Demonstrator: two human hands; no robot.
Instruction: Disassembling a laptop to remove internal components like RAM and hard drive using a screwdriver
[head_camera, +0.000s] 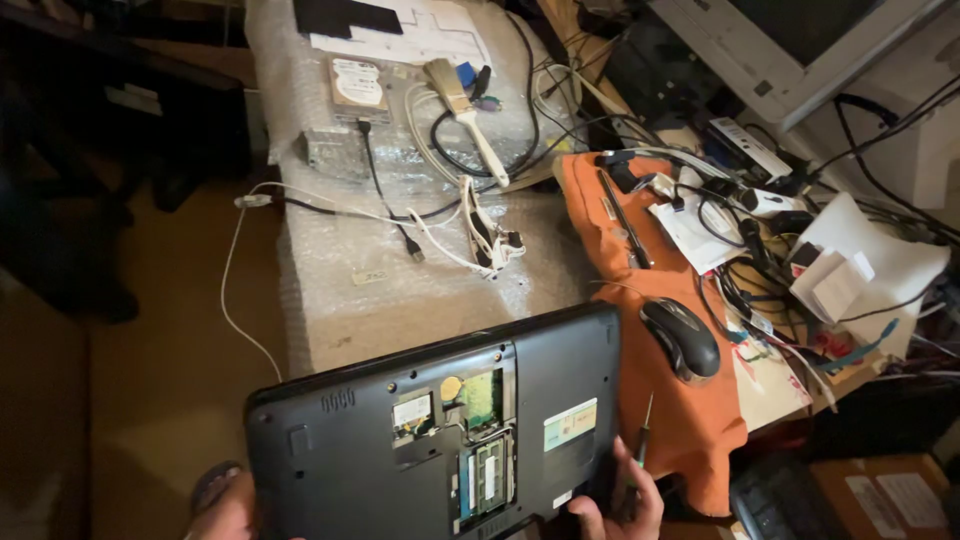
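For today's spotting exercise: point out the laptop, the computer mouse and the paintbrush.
laptop (340, 450): head view, black underside.
computer mouse (682, 338): head view, top shell.
paintbrush (470, 118): head view, pale handle.

An upturned black laptop (430, 430) lies with its bottom panel off — green circuit boards showing — while the right hand (620, 505) grips its lower edge and a thin screwdriver (643, 440). The left hand (225, 510) touches the laptop's left corner. Just beside it, a black mouse (681, 338) rests on an orange cloth (660, 330).
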